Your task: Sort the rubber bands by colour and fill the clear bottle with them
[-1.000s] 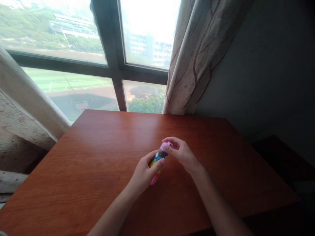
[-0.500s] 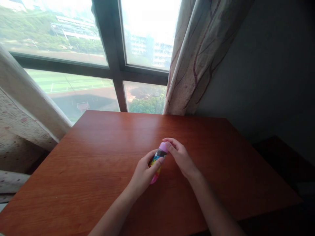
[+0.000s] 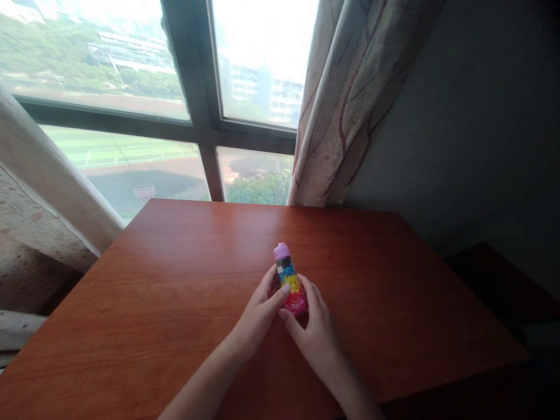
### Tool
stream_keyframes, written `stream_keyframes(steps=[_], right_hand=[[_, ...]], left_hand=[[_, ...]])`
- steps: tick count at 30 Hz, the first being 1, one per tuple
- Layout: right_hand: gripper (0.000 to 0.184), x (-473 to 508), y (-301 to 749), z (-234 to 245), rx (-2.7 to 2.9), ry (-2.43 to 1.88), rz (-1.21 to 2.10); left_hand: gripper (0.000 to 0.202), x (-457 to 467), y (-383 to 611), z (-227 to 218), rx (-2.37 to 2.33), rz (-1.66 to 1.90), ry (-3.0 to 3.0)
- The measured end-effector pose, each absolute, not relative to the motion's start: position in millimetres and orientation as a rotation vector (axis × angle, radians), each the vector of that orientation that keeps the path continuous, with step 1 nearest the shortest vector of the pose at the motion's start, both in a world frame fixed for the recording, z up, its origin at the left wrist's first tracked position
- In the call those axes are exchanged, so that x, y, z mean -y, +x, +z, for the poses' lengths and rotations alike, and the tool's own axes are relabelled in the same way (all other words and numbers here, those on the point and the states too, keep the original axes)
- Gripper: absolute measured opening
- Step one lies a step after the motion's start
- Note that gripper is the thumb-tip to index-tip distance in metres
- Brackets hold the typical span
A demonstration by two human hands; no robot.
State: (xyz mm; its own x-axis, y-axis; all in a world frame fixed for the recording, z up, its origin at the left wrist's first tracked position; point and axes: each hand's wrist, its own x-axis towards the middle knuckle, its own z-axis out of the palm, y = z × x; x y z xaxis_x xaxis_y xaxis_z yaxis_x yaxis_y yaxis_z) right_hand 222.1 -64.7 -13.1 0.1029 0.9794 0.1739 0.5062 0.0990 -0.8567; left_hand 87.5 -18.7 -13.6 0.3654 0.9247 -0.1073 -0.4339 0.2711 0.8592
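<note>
A small bottle (image 3: 289, 281) with a pink cap is held over the table, its capped end pointing away from me and slightly left. Bands of black, white, blue, yellow, red and pink show along its side; they look like small rubber bands. My left hand (image 3: 261, 309) is closed round it from the left, thumb lying across the front. At the lower pink end, my right hand (image 3: 315, 324) grips from the right, with its thumb beneath and fingers along the side. The finger ends behind the bottle are hidden.
A reddish-brown wooden table (image 3: 175, 280) spreads under my hands. Beyond its far edge stands a dark-framed window (image 3: 203, 128), with a patterned curtain (image 3: 345, 105) at its right and another curtain (image 3: 48, 169) at the left. A dark piece of furniture (image 3: 494, 280) is on the right.
My right hand has left the cap and moved down to the bottle's lower end. The bottle has turned so its cap now points slightly left, showing more of its coloured side.
</note>
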Motion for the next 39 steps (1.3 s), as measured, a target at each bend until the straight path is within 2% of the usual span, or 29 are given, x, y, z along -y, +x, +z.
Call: stream_keyframes(steps=[6, 14, 21, 29, 39], right_hand=[[0.046, 57.9, 242.4, -23.4, 1.535, -1.580, 0.465], [0.051, 32.9, 308.0, -36.8, 1.504, -1.901, 0.080], [0.054, 25.0, 315.1, -46.4, 1.606, -1.852, 0.099], [0.064, 28.2, 307.2, -48.2, 1.583, -1.852, 0.086], [0.065, 29.1, 307.2, -48.8, 1.579, -1.813, 0.104]], left_hand=[[0.065, 15.4, 84.0, -11.7, -0.840, 0.987, 0.981], [0.051, 7.8, 76.1, -9.1, -1.050, 0.935, 0.908], [0.039, 8.2, 78.8, -8.7, -1.025, 0.854, 1.033], [0.036, 8.5, 79.5, -5.0, -1.001, 0.802, 0.983], [0.034, 9.1, 79.3, -5.4, -1.009, 0.795, 1.009]])
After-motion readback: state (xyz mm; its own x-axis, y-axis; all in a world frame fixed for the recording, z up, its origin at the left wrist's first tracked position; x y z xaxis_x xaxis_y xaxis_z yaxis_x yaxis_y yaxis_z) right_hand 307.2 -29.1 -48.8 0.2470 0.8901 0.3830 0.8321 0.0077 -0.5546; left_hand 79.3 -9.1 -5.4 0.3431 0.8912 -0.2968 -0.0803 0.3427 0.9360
